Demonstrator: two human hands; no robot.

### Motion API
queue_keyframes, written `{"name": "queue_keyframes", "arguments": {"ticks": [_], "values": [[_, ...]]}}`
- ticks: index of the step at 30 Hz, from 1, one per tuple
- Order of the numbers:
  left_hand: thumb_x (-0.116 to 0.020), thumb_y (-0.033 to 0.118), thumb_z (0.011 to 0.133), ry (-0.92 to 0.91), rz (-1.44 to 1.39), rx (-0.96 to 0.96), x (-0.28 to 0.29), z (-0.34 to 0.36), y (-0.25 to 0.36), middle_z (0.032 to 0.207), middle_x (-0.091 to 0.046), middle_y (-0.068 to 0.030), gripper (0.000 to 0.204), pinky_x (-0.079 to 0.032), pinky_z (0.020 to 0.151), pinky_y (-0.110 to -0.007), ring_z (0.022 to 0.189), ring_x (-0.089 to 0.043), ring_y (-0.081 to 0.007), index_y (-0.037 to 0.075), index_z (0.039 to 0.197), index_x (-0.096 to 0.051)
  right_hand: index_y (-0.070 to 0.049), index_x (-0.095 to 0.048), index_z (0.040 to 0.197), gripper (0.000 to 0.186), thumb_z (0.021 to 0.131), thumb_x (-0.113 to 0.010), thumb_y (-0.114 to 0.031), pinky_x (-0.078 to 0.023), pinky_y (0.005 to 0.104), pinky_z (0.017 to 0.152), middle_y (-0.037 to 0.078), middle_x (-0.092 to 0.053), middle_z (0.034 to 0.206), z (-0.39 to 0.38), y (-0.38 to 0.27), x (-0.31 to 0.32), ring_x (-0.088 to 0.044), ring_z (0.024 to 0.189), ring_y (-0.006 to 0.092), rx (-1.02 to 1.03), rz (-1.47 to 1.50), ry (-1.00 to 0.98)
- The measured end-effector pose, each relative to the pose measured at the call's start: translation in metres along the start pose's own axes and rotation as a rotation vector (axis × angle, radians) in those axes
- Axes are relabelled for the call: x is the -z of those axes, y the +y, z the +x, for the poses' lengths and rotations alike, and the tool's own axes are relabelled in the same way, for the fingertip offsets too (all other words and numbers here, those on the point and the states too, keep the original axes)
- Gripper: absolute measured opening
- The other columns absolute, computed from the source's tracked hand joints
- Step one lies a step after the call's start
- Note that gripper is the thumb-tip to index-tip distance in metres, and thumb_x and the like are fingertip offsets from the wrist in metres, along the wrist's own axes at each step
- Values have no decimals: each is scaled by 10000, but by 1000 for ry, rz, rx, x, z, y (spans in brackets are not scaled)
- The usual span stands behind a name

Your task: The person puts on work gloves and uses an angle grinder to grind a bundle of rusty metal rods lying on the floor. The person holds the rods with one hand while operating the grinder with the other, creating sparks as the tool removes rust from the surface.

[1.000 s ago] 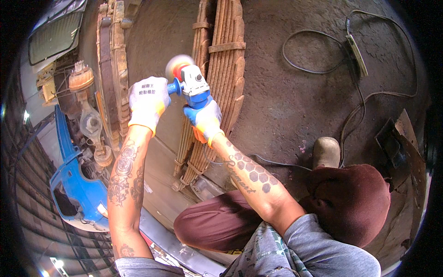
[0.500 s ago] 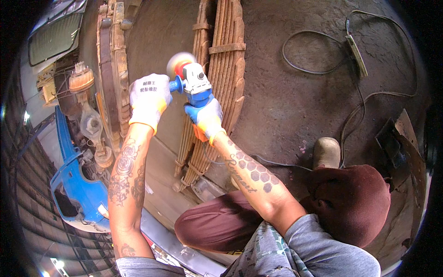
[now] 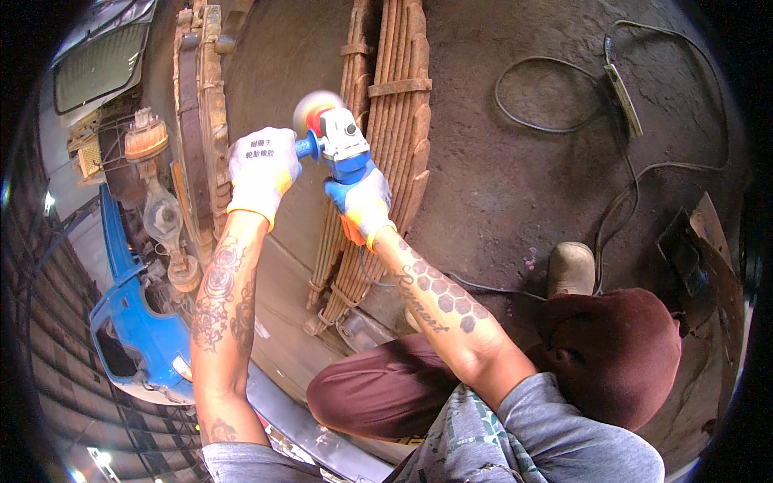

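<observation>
Both my gloved hands hold an angle grinder with a white head and blue body. My left hand is closed round its blue side handle. Around the body, below the head, my right hand is wrapped. The round disc, with a red middle, is blurred as if spinning. Just right of and beneath the grinder lies a rusty stack of leaf springs, bound by a metal clamp. Whether the disc touches metal is hard to tell.
A power strip with a looped black cable lies on the dark floor at right. More rusty leaf springs stand at left, beside a rusty axle and a blue vehicle cab. My boot is near the cable.
The view has shifted very slightly. My hands keep the same hold on the grinder, and its disc is blurred in both frames.
</observation>
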State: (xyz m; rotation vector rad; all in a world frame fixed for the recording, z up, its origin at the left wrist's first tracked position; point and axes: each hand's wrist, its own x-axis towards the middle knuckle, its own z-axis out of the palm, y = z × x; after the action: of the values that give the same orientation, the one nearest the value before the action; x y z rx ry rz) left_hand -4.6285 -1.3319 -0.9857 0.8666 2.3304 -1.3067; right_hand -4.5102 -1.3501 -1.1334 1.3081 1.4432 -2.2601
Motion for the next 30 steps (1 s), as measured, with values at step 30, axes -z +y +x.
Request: {"name": "queue_keyframes", "arguments": {"ticks": [30], "values": [[-693, 181, 899, 78, -11, -6, 10, 9, -3, 1013, -797, -160, 194, -619, 860, -470, 958, -783, -356, 138, 1033, -826, -61, -731, 1053, 415, 720, -827, -289, -592, 426, 766, 150, -774, 890, 5, -17, 5, -761, 808, 296, -46, 56, 6]]}}
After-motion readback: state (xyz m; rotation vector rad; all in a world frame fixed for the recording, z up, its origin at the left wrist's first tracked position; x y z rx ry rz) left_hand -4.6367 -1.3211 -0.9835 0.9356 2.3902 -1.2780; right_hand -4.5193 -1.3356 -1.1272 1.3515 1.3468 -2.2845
